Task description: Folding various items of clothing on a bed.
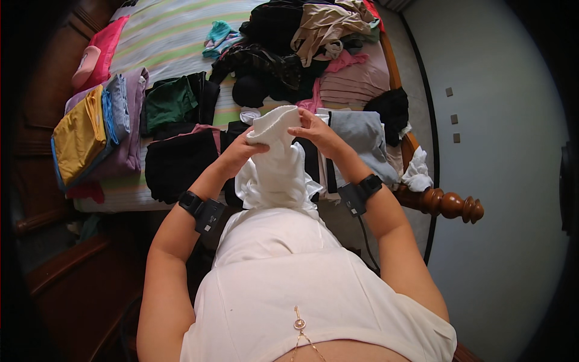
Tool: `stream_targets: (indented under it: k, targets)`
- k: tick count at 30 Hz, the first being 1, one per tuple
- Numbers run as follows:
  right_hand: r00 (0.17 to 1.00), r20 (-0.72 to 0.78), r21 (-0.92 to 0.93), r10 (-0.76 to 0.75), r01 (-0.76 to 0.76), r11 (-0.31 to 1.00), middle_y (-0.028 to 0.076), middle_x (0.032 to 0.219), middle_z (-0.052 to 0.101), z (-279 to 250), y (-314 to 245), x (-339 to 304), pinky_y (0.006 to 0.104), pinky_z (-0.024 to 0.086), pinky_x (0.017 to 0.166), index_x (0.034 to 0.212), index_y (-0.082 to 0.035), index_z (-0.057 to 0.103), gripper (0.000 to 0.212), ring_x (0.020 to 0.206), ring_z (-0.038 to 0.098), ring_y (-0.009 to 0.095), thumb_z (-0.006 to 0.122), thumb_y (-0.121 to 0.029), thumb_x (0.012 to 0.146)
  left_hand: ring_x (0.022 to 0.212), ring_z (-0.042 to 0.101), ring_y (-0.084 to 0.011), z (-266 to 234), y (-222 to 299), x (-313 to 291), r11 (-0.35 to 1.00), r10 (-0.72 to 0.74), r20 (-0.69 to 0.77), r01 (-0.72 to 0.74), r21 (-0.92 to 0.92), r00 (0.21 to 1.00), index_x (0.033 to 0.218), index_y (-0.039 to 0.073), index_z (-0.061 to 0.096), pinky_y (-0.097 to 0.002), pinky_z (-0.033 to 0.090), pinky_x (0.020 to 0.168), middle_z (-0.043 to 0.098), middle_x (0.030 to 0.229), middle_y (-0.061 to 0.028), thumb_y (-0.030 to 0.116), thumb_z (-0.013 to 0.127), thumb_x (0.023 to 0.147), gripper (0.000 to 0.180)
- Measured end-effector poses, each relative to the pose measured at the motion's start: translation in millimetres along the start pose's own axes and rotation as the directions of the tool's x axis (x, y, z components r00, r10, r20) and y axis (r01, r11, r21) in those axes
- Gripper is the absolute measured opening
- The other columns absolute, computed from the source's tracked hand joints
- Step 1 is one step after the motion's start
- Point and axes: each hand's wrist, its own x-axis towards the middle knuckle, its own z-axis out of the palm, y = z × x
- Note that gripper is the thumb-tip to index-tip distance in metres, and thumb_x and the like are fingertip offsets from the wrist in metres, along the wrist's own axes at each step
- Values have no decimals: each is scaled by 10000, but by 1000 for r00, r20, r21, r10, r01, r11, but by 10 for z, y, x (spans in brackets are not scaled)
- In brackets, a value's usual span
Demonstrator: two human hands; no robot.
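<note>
A white garment [274, 169] hangs in front of me, its textured, band-like opening [274, 123] held up between both hands. My left hand [242, 152] grips the left edge of the band, thumb lying over the cloth. On the other side my right hand [316, 131] pinches the right edge between thumb and fingers. Below the band the cloth falls in loose folds towards my lap; its exact kind I cannot tell. Just beyond it, partly hidden by the hands, lie a small white bundle [249, 114] and folded black clothes [181, 160].
A bed with a striped sheet [160, 42] bears folded yellow cloth [78, 123], dark green cloth [170, 99], grey cloth [359, 136] and a mixed heap of clothes [280, 33]. A turned wooden bedpost [452, 205] juts out at the right, with crumpled white cloth [416, 172] beside it.
</note>
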Motion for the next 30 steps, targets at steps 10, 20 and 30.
stream_targets:
  k: [10, 20, 30]
  targets:
    - [989, 146, -76, 19, -8, 997, -11, 957, 643, -55, -426, 33, 239, 445, 812, 1068, -40, 639, 217, 894, 566, 68, 619, -180, 904, 1120, 517, -305, 104, 264, 83, 204, 615, 326, -545, 814, 718, 1064, 91, 626, -387, 419, 957, 574, 1105, -115, 115, 713, 712, 363]
    - [988, -57, -18, -145, 144, 989, 3, 901, 648, -427, -1141, -81, 244, 483, 740, 1033, -42, 642, 274, 793, 606, 86, 629, -277, 893, 817, 650, -205, -402, -113, 136, 627, 114, 79, -133, 768, 990, 1042, 50, 635, -316, 487, 765, 673, 911, -109, 86, 647, 770, 274]
    - [997, -76, -595, 4, -49, 802, 21, 780, 629, -1261, -790, 456, 249, 469, 668, 1033, -8, 644, 338, 722, 577, 71, 629, -314, 889, 723, 663, -303, -1011, 770, 512, 360, 362, -383, 251, 899, 850, 917, 39, 651, -401, 508, 627, 655, 763, -187, 177, 524, 807, 218]
